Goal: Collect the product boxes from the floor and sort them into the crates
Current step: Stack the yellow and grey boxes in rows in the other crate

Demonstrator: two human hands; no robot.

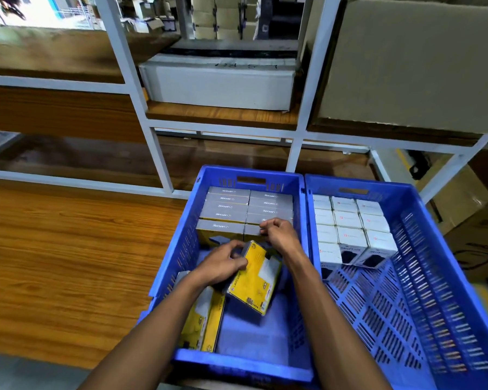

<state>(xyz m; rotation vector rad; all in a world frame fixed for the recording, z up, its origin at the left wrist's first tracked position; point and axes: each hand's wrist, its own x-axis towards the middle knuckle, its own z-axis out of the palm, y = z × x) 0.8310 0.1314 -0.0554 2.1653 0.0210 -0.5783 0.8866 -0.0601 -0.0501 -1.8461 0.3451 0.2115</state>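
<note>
Two blue crates stand side by side in front of me. The left crate [181, 249] holds upright rows of grey-topped yellow boxes [228, 212] at its far end. My left hand [223, 263] is shut on a yellow product box [255, 280], tilted over the crate's middle. My right hand [278, 235] rests with curled fingers on the top edge of the nearest grey-topped box [252, 229] in the right row. Another yellow box [203, 319] leans against the left wall, under my left forearm. The right crate [434, 263] holds rows of white boxes [350, 223].
A white metal shelf frame [152, 130] with wooden boards stands just behind the crates. It carries a white carton [220, 83] and a large cardboard box [414, 66]. Brown cartons [468, 220] sit to the right. A wooden surface [68, 249] lies to the left.
</note>
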